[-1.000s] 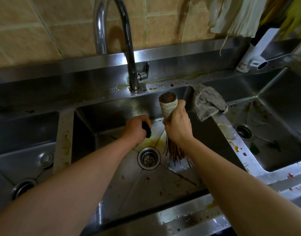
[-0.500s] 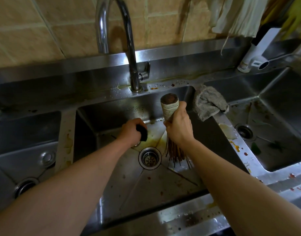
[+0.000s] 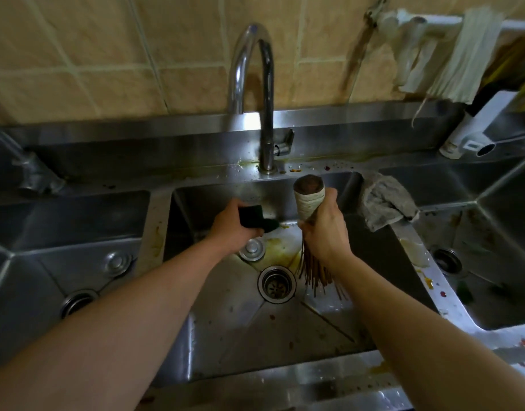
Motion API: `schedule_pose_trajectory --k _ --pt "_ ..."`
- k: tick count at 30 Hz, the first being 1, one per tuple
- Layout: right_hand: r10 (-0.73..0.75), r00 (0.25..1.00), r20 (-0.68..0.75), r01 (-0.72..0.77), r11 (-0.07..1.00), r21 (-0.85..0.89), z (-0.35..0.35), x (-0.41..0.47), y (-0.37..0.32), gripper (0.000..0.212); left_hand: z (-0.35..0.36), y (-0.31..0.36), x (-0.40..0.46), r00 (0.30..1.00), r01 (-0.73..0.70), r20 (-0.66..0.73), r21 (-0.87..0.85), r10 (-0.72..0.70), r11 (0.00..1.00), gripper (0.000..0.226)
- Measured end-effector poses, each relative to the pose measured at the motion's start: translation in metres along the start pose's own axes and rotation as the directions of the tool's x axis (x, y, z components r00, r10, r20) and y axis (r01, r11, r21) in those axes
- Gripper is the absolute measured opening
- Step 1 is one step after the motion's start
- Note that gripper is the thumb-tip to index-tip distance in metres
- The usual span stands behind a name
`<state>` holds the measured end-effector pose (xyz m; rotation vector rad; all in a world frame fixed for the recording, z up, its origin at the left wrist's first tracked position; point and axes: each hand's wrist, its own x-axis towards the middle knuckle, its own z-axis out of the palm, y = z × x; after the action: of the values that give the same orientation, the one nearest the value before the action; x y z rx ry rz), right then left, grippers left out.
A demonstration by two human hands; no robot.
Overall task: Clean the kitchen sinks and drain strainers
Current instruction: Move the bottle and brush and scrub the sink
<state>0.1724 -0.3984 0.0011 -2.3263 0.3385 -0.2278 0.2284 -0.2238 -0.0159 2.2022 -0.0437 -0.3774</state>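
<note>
I look down into the middle steel sink (image 3: 231, 330), stained with yellow grease around its drain strainer (image 3: 276, 284). My left hand (image 3: 233, 229) grips a dark scouring pad (image 3: 254, 218) above the sink's back left part. My right hand (image 3: 323, 232) holds a bamboo brush (image 3: 310, 200) upright by its wrapped handle. Its bristles (image 3: 316, 275) touch the sink floor just right of the strainer. A round metal overflow cap (image 3: 251, 249) shows below my left hand. The left sink (image 3: 32, 277) and the right sink (image 3: 498, 256) each have their own drain.
A tall chrome faucet (image 3: 261, 93) rises behind the middle sink. A grey rag (image 3: 386, 206) lies on the divider to the right sink. A white bottle (image 3: 475, 129) leans at the back right. Cloths and gloves (image 3: 451, 54) hang on the wall rail. Food scraps dot the right sink.
My left hand with the pad has lifted off the sink floor and moved left and back, uncovering the overflow cap. My right hand and the brush have barely moved.
</note>
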Motion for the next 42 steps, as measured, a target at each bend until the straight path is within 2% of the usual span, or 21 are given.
schedule_pose_trajectory --k 6,10,15,19,23,29,34,42 --pt "-0.108 0.994 0.028 0.108 0.994 -0.014 0.000 -0.002 -0.029 0.048 -0.037 -0.001 -0.031 0.997 -0.037 -0.063 0.017 0.038 0.999 0.054" --pt "-0.153 0.986 0.067 0.156 0.987 -0.045 0.002 -0.005 -0.050 0.060 -0.059 -0.008 -0.049 0.991 -0.063 -0.117 0.008 0.064 0.998 0.056" --pt "-0.190 0.976 0.103 0.195 0.980 -0.045 0.002 -0.014 -0.085 0.060 -0.089 -0.017 -0.072 0.972 -0.075 -0.222 0.023 0.078 0.997 0.035" --pt "-0.264 0.957 0.123 0.267 0.964 -0.010 0.008 -0.022 -0.115 0.056 -0.113 -0.020 -0.091 0.955 -0.052 -0.293 -0.012 0.047 0.999 0.034" --pt "-0.343 0.926 0.155 0.348 0.938 -0.001 0.017 -0.031 -0.146 0.050 -0.140 -0.024 -0.111 0.924 -0.055 -0.382 -0.069 0.024 0.996 0.029" --pt "-0.427 0.887 0.174 0.437 0.899 -0.023 0.042 -0.044 -0.201 0.049 -0.192 -0.046 -0.146 0.882 -0.099 -0.469 -0.076 0.052 0.992 0.037" --pt "-0.508 0.838 0.200 0.517 0.856 0.005 0.070 -0.067 -0.256 0.061 -0.246 -0.073 -0.179 0.838 -0.134 -0.545 -0.183 0.013 0.974 0.038" --pt "-0.620 0.739 0.264 0.634 0.772 0.037 0.123 -0.131 -0.353 0.069 -0.334 -0.135 -0.249 0.771 -0.137 -0.635 -0.253 -0.058 0.958 0.039"
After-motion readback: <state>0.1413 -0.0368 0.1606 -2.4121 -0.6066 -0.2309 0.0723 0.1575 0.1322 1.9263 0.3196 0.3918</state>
